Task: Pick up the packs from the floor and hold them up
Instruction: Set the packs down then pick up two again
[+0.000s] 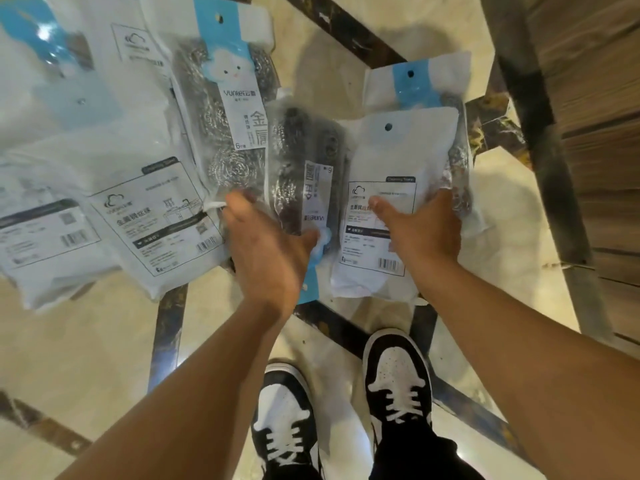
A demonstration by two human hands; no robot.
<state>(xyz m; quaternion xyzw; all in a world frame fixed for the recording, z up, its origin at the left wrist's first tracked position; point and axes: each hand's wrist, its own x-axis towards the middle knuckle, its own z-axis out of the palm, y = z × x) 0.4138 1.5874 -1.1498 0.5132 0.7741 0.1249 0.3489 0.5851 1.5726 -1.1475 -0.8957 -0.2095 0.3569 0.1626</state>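
Several clear plastic packs of steel scouring balls, with white labels and blue hang tabs, are held up in front of me, above the floor. My left hand (266,244) grips a fanned bunch of them: a white-backed pack (152,216), a front-facing pack (225,109) and a dark upside-down pack (304,168). My right hand (422,230) grips a white-backed pack (391,188) with its thumb across the label; another pack (419,84) stands behind it. The fingers of both hands are hidden behind the packs.
Below is a glossy cream marble floor (104,341) with dark inlay strips. My two black-and-white sneakers (346,410) stand at the bottom centre. Wooden furniture or panelling (595,133) runs along the right side.
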